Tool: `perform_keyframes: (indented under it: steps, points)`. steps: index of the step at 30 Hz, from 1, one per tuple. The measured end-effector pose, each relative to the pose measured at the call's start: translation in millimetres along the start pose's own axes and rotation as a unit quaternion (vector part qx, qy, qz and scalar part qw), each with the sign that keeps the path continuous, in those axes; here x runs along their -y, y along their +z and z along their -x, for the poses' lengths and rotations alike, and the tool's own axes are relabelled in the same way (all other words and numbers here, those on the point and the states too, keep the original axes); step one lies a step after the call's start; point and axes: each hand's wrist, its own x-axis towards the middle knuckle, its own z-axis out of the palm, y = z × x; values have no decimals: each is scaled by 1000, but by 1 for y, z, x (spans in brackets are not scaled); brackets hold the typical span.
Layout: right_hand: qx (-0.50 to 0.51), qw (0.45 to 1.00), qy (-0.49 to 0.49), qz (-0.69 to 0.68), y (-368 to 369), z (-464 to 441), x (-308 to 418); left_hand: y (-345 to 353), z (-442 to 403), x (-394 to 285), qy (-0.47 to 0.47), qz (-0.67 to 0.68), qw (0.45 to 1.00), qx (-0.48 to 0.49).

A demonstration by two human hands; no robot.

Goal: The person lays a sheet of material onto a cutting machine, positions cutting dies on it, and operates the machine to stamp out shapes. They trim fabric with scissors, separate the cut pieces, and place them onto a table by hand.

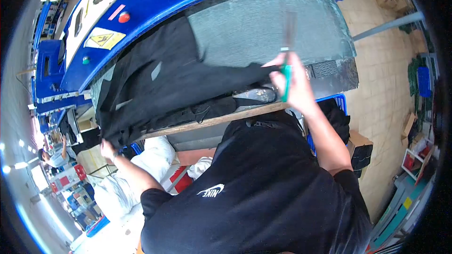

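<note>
A large piece of black fabric (165, 80), with cut-outs and ragged edges, lies stretched across the worn greenish board (263, 23) of a blue machine. At its near left corner, my left hand (108, 150) is closed on the fabric's edge. My right hand (297, 84) grips a green-handled knife (286, 83), its blade pointing away from me and blurred by motion. The fabric's right end meets the fingers of that same hand and seems pinched there. Under the fabric's near edge, a dark rounded metal-looking piece (256, 96) partly shows.
The blue machine beam (155, 7) carries a red button (124, 17) and a yellow warning sign (104, 38). A blue crate (340, 101) with black material and a cardboard box (359, 146) stand to my right. White sacks (117, 193) lie at left; another person (57, 159) is farther off.
</note>
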Motion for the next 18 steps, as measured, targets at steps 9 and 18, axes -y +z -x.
perform_keyframes:
  steps: [9, 18]
  points:
    - [92, 992, 23, -87, 104, -41, 29, -2, 55, 95, -14, 94, 932, 351]
    - [-169, 980, 15, 101, -29, -8, 11, 19, 172, -191, 430, -52, 859, 273]
